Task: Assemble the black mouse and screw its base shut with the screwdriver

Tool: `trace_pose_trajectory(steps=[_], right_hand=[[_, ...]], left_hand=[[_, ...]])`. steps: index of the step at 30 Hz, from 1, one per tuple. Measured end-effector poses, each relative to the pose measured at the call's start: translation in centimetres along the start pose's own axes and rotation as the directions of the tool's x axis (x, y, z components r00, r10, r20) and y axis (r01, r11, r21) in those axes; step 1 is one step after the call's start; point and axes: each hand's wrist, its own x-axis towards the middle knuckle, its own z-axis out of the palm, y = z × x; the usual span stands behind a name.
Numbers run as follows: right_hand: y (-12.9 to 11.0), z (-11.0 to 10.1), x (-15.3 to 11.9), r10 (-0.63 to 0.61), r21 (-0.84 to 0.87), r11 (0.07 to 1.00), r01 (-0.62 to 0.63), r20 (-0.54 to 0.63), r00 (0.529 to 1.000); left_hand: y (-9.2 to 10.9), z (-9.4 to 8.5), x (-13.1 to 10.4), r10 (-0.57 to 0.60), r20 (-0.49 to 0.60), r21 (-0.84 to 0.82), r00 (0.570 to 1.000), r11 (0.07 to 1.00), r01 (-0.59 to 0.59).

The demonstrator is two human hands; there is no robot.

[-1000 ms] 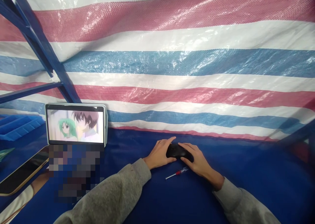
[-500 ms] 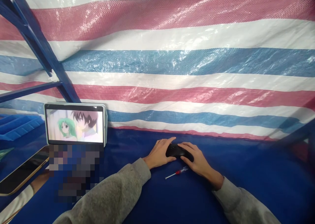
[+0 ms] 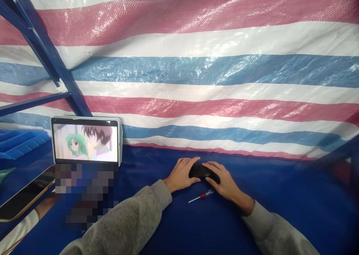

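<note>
A black computer mouse [image 3: 199, 171] lies on the blue table between my two hands. My left hand [image 3: 183, 174] grips its left end, thumb at the near side and fingers along the far side. Around the right end, my right hand [image 3: 221, 178] is closed, with its fingers over the top and its thumb at the near edge. A small screwdriver [image 3: 202, 196] with a red and clear handle rests just in front of the mouse, its metal shaft pointing left. The handle's end is close beneath my right hand.
A tablet [image 3: 85, 142] playing a cartoon stands at the left. Nearer lie a phone [image 3: 26, 193] and a pixelated patch beside another person's sleeve [image 3: 21, 229]. A blue plastic tray [image 3: 24, 144] sits far left. Behind the table [image 3: 252, 217] hangs a striped tarp [image 3: 213, 70], with a blue metal frame [image 3: 53, 60].
</note>
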Motion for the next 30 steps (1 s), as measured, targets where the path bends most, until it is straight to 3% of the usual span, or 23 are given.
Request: trace_pose_trajectory(steps=[7,17,22,26,28,30], right_hand=[[0.07,-0.01,0.01,-0.007,-0.004,1.000,0.007,-0.003,1.000],[-0.01,-0.04,0.28,0.133,0.057,0.990,-0.126,-0.131,0.982],[-0.31,-0.15,0.43,0.217,0.088,0.974,-0.207,-0.122,0.969],[-0.29,0.05,0.51,0.210,0.085,0.976,-0.202,-0.100,0.973],[-0.26,0.01,0.49,0.170,0.072,0.984,-0.160,-0.156,0.973],[-0.44,-0.53,0.54,0.107,0.045,0.994,-0.098,-0.299,0.948]], left_hand=[[0.18,0.08,-0.10,-0.018,-0.082,0.052,0.997,0.998,0.022],[0.15,-0.14,-0.13,-0.024,-0.190,0.048,0.982,0.998,0.033],[0.15,-0.03,-0.32,0.125,-0.121,0.134,0.985,0.985,-0.109],[-0.07,0.17,-0.27,0.198,-0.056,0.186,0.979,0.965,-0.185],[-0.16,0.21,-0.22,0.205,-0.023,0.188,0.979,0.962,-0.197],[-0.14,0.18,-0.20,0.197,0.000,0.182,0.980,0.964,-0.193]])
